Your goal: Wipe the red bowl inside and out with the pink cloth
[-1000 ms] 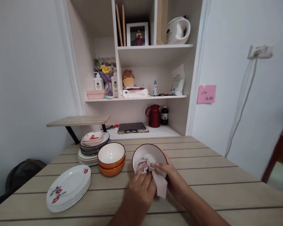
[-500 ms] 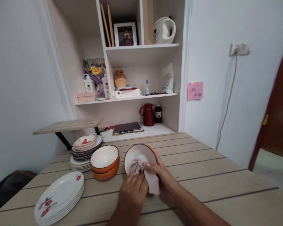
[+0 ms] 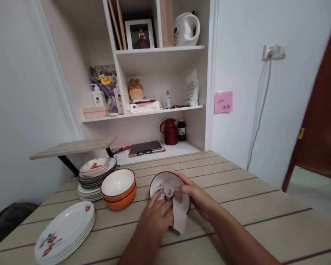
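Observation:
A white bowl with a dark rim [image 3: 157, 179] is tilted toward me above the front of the table. My right hand [image 3: 196, 195] grips its right side, thumb over the rim and fingers behind. Inside the bowl, my left hand [image 3: 157, 215] presses a crumpled pinkish-grey cloth [image 3: 179, 217], whose loose end hangs over the near rim. The left fingertips are partly hidden in the folds. To the left stand two stacked orange bowls [image 3: 119, 191] with white insides.
A stack of oval flowered plates [image 3: 67, 228] lies at the front left of the slatted table [image 3: 245, 206]. Behind it rises a pile of mixed dishes [image 3: 98, 175], near a small raised wooden shelf [image 3: 74, 146]. A red jug [image 3: 171, 132] stands in the wall unit at the back.
The bowl has tipped further and turned in my right hand. My left hand has shifted within it, pressing the cloth. The whole view has swung slightly right.

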Action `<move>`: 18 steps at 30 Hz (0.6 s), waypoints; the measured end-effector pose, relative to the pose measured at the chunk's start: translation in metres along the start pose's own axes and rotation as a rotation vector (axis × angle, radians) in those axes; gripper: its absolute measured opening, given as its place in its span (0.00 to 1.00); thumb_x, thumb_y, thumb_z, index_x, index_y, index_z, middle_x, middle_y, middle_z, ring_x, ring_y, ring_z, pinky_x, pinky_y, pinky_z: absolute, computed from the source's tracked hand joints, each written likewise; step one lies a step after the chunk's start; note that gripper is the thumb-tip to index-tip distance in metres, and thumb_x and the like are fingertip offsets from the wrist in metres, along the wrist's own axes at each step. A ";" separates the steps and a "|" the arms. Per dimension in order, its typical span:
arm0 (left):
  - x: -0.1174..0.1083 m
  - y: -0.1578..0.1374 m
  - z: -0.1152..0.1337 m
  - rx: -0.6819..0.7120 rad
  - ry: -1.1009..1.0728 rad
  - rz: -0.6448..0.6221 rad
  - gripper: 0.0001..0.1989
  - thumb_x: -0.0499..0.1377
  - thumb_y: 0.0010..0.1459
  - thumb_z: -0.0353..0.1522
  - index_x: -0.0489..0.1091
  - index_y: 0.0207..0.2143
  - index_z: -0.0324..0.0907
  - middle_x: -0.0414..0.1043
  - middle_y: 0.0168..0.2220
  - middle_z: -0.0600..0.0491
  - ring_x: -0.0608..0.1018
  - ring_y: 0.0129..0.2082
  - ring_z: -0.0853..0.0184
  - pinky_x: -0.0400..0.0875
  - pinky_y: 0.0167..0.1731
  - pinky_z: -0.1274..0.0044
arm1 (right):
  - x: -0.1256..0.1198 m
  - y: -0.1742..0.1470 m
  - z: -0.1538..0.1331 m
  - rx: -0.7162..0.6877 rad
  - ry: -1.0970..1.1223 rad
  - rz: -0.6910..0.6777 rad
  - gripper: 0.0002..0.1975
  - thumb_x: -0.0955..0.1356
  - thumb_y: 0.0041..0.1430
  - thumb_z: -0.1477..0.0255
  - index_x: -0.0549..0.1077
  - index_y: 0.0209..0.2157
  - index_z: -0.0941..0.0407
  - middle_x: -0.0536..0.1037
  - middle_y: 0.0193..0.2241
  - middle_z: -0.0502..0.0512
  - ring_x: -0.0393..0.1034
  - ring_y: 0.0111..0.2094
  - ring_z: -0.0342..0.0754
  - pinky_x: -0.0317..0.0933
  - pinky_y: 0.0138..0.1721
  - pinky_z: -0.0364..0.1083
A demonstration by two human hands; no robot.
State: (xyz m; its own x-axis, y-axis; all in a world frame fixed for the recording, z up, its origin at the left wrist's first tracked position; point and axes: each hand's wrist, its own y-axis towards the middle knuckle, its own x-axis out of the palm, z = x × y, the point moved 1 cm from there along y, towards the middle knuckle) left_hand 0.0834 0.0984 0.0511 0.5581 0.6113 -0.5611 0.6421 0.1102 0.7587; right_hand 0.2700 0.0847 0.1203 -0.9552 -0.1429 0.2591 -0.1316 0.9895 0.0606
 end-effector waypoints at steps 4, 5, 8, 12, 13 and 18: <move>-0.008 0.004 0.002 0.070 0.120 0.120 0.14 0.52 0.69 0.21 0.77 0.41 0.39 0.83 0.42 0.47 0.84 0.43 0.63 0.72 0.61 0.60 | -0.005 -0.005 -0.004 0.042 0.014 -0.090 0.38 0.72 0.45 0.72 0.71 0.61 0.47 0.84 0.41 0.52 0.74 0.41 0.56 0.62 0.40 0.50; -0.010 0.004 0.003 0.073 0.141 0.128 0.15 0.51 0.69 0.20 0.77 0.40 0.38 0.83 0.40 0.46 0.84 0.41 0.63 0.74 0.59 0.62 | -0.004 -0.005 -0.001 0.045 0.034 -0.085 0.39 0.73 0.46 0.72 0.70 0.62 0.47 0.84 0.42 0.52 0.74 0.42 0.56 0.63 0.42 0.50; -0.013 0.005 0.004 0.023 0.194 0.141 0.16 0.49 0.69 0.19 0.76 0.38 0.37 0.82 0.36 0.46 0.84 0.37 0.64 0.78 0.54 0.67 | 0.008 -0.004 0.010 0.027 0.159 -0.083 0.42 0.75 0.45 0.73 0.67 0.64 0.46 0.84 0.44 0.52 0.76 0.44 0.56 0.64 0.46 0.51; -0.012 0.003 0.003 -0.134 0.267 0.178 0.19 0.46 0.70 0.19 0.75 0.36 0.37 0.79 0.29 0.47 0.83 0.29 0.64 0.81 0.44 0.70 | 0.034 0.001 0.029 0.005 0.336 -0.113 0.47 0.78 0.41 0.76 0.65 0.64 0.46 0.82 0.51 0.55 0.76 0.47 0.56 0.65 0.47 0.50; -0.011 0.002 0.003 -0.159 0.278 0.179 0.19 0.46 0.70 0.20 0.75 0.36 0.36 0.78 0.28 0.48 0.82 0.28 0.63 0.82 0.42 0.70 | 0.039 0.002 0.033 0.012 0.362 -0.098 0.47 0.78 0.42 0.75 0.64 0.64 0.46 0.83 0.51 0.55 0.76 0.47 0.56 0.65 0.47 0.49; -0.004 -0.001 0.005 -0.088 0.201 0.104 0.14 0.50 0.71 0.24 0.76 0.41 0.37 0.81 0.34 0.47 0.83 0.33 0.63 0.80 0.47 0.68 | 0.037 0.010 0.042 0.120 0.395 0.042 0.43 0.74 0.48 0.70 0.62 0.66 0.47 0.84 0.36 0.51 0.76 0.36 0.53 0.66 0.40 0.48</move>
State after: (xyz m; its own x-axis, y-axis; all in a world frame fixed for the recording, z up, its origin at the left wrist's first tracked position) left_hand 0.0832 0.0917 0.0508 0.4977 0.7656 -0.4076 0.5329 0.1009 0.8401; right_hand 0.2224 0.0899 0.0894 -0.7885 -0.0769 0.6102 -0.1466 0.9871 -0.0650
